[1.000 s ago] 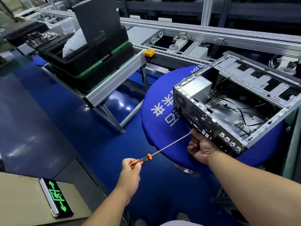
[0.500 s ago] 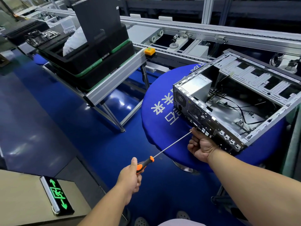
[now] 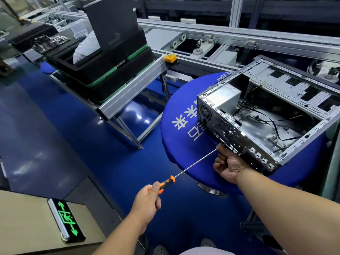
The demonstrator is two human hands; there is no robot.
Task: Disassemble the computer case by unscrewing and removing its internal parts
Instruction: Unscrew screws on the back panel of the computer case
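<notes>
An open metal computer case (image 3: 287, 100) lies on its side on a round blue table (image 3: 184, 144), its rear panel facing me. Inside sit a silver power supply (image 3: 223, 97) and loose black cables (image 3: 272, 124). My left hand (image 3: 147, 203) grips the orange-and-black handle of a long screwdriver (image 3: 195, 162). Its thin shaft runs up and right to the rear panel, where the tip meets my right hand (image 3: 229, 162). That hand is curled against the panel's lower edge, fingers around the shaft tip; the tip itself is hidden.
Stacked black bins with green trim (image 3: 103, 70) sit on an aluminium rack at the left, a dark panel standing in them. A conveyor line (image 3: 202, 45) with an orange button box (image 3: 170, 57) runs behind. A lit green exit sign (image 3: 67, 219) lies on the floor.
My left hand has shifted its grip on the screwdriver handle, turning slightly. The right hand and the case stay where they were.
</notes>
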